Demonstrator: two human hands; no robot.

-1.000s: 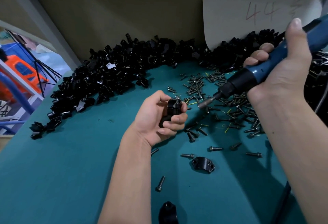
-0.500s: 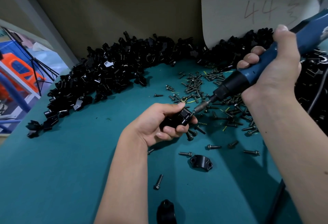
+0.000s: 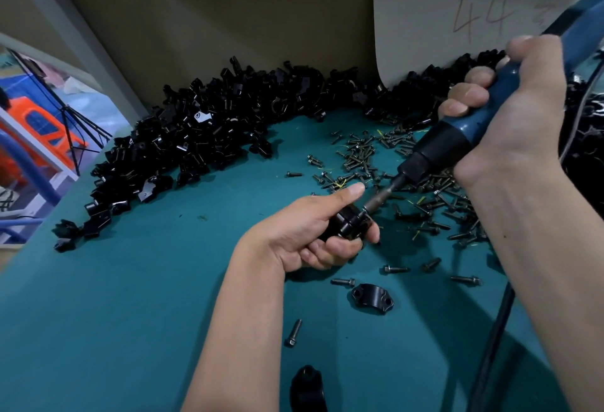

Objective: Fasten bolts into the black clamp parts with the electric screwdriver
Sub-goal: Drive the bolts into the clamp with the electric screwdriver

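In the head view, a teal, smooth tabletop (image 3: 137, 307) fills the lower part of the picture and runs back to a dull olive-brown back wall (image 3: 228, 13). Near the middle of the tabletop the left hand (image 3: 313, 235) curls its fingers and thumb round a small black clamp part (image 3: 346, 225), lifted just above the surface. The right hand (image 3: 510, 111) is wrapped tight round the blue-handled electric screwdriver (image 3: 470, 130), which slants down from the upper right; its metal bit (image 3: 379, 199) meets the top of the held clamp part. A dark cable (image 3: 490, 346) trails toward the near right edge. Along the back edge, from the left edge to the right corner, lies a long heap of loose black clamp parts (image 3: 209, 140). In front of it, toward the right edge, spreads a scatter of dark metal bolts (image 3: 369, 156), with single ones strewn nearer. A lone black half-round clamp piece with two holes (image 3: 372, 299) lies just nearer than the left hand, and another black part (image 3: 307, 388) sits at the near edge. A pale card with rounded corners marked "44" (image 3: 464, 16) leans against the wall at the back right corner. Beyond the left edge, past a grey slanted post (image 3: 75, 35), an orange plastic object (image 3: 42, 130) and a blue tube (image 3: 29, 166) show in the room.
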